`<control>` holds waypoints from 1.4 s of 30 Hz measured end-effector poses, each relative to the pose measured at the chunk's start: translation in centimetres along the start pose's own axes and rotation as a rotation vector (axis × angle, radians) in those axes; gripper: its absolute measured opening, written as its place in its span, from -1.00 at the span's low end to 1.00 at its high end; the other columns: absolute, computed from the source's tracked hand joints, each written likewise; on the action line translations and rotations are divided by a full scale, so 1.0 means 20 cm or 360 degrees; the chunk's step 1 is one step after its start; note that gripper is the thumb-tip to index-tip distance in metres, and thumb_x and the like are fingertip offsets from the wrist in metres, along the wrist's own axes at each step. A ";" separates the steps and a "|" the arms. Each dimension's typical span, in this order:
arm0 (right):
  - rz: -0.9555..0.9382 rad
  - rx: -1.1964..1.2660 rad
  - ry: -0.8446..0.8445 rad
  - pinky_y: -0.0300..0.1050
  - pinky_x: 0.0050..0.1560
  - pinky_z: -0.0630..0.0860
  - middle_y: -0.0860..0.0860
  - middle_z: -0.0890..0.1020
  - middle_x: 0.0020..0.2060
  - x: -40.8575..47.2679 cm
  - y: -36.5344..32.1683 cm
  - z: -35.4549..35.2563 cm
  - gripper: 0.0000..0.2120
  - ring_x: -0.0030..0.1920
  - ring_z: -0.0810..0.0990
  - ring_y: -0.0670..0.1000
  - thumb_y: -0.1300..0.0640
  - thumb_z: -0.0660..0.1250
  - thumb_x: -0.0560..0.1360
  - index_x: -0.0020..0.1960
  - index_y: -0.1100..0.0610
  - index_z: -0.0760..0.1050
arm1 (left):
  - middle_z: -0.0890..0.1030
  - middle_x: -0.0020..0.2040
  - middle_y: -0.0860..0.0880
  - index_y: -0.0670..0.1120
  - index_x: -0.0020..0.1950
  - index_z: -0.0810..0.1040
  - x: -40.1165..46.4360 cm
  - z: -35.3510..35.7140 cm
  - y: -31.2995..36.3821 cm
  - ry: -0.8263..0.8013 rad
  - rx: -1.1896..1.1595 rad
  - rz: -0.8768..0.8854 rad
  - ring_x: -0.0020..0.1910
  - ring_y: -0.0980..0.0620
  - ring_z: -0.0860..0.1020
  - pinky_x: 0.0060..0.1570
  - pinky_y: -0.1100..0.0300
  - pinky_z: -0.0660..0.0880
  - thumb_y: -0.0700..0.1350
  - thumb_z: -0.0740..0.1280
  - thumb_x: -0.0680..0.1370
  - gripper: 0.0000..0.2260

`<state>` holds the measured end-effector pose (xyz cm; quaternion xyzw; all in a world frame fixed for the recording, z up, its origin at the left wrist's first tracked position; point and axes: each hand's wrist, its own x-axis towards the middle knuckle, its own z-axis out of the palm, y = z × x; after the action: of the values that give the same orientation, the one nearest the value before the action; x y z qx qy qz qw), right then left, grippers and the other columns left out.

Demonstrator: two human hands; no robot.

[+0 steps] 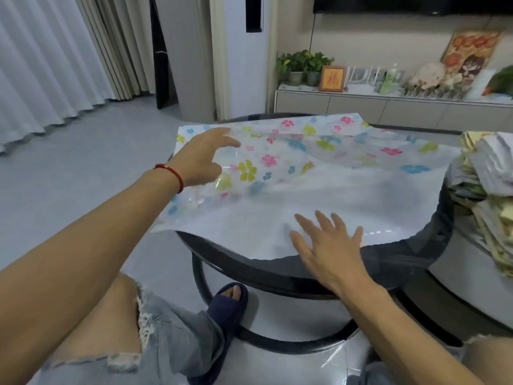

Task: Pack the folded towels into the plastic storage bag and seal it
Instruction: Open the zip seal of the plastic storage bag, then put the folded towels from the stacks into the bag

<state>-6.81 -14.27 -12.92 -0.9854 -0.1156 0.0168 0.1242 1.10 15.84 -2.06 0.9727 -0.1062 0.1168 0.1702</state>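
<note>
A flower-printed plastic storage bag point(291, 173) lies spread across a round dark glass table point(277, 270). The left hand point(202, 159) reaches over its far-left side, fingers relaxed; the right hand point(330, 251) presses flat, fingers spread, on the near edge (folded towels point(488, 190) are stacked at right).

Both my arms are bare and extended forward. My left hand point(201, 157) reaches out to the far left, wrist slightly bent, palm facing down and inward. Its fingers point(231, 142) are relaxed, loosely spread and gripping nothing; a red cord bracelet point(173, 173) sits on that wrist. My right hand point(330, 252) is nearer to me, palm down, flat. Its fingers point(323, 222) are straight and splayed, thumb out to the left. Slight motion blur on the right fingertips.
</note>
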 end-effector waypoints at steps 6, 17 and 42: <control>0.0291 -0.0199 -0.0274 0.63 0.43 -0.16 0.19 -0.11 0.66 0.12 0.19 0.00 -0.18 0.60 -0.17 0.46 -0.60 -0.17 0.44 0.61 -0.29 -0.13 | 0.29 0.55 0.06 0.14 0.44 0.44 0.05 0.08 0.40 -0.0283 0.0305 0.0593 0.47 -0.03 0.34 0.35 -0.02 0.39 -0.06 0.39 0.51 -0.50; -0.0021 -0.0145 -0.0407 0.50 0.47 -0.01 0.06 0.15 0.61 0.20 0.42 -0.15 -0.39 0.59 0.04 0.30 -0.45 0.03 0.53 0.55 -0.35 0.10 | 0.16 0.61 0.03 -0.03 0.55 0.26 0.35 0.25 0.79 -0.0253 0.0422 0.0618 0.48 -0.07 0.32 0.33 -0.02 0.42 -0.04 0.39 0.48 -0.34; 0.1195 -0.0093 0.0618 0.25 0.44 0.20 0.22 0.59 0.30 0.24 1.82 -1.10 -0.74 0.37 0.43 0.34 -0.11 0.45 0.54 0.22 -0.13 0.66 | 0.21 0.59 0.09 -0.02 0.56 0.27 0.57 0.42 1.04 -0.0154 -0.0162 0.0382 0.54 0.04 0.21 0.49 0.12 0.15 0.09 0.51 0.39 -0.20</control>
<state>7.40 -52.69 -0.61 -0.9471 0.2765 -0.1283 0.1010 8.47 -8.22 -0.34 0.9476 -0.2356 0.0838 0.1989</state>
